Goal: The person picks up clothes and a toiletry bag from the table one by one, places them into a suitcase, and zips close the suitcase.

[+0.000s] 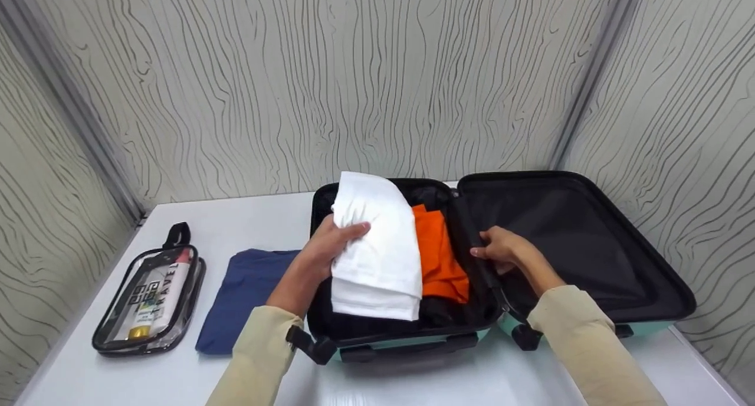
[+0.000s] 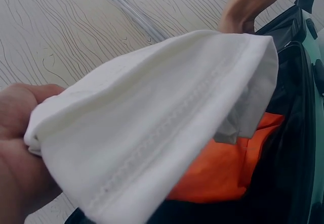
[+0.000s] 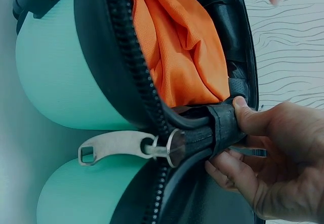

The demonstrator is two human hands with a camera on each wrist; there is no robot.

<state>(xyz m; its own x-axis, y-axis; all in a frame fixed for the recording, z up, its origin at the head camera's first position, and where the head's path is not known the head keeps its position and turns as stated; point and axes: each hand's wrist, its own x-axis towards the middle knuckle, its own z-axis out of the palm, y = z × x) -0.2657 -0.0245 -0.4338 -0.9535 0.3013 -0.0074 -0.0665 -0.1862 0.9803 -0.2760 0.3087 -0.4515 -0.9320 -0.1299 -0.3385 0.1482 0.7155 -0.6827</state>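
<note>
My left hand [image 1: 327,244] grips a folded white garment [image 1: 377,252] by its left side, thumb on top, over the left half of an open mint-green suitcase [image 1: 424,341]. In the left wrist view the garment's stitched hem [image 2: 167,123] faces the camera. Below it, a folded orange garment [image 1: 439,258] lies inside the black-lined half. My right hand [image 1: 506,249] is at the fold between the two halves. The right wrist view shows its thumb and fingers pinching the black fabric strip [image 3: 225,128] there, beside a metal zipper pull [image 3: 119,145].
A folded navy garment [image 1: 230,303] lies on the white table [image 1: 248,217] left of the suitcase. Farther left is a clear travel pouch [image 1: 150,303] with bottles inside. The suitcase lid [image 1: 566,241] lies spread open to the right. Patterned wall panels [image 1: 365,81] stand behind and at both sides.
</note>
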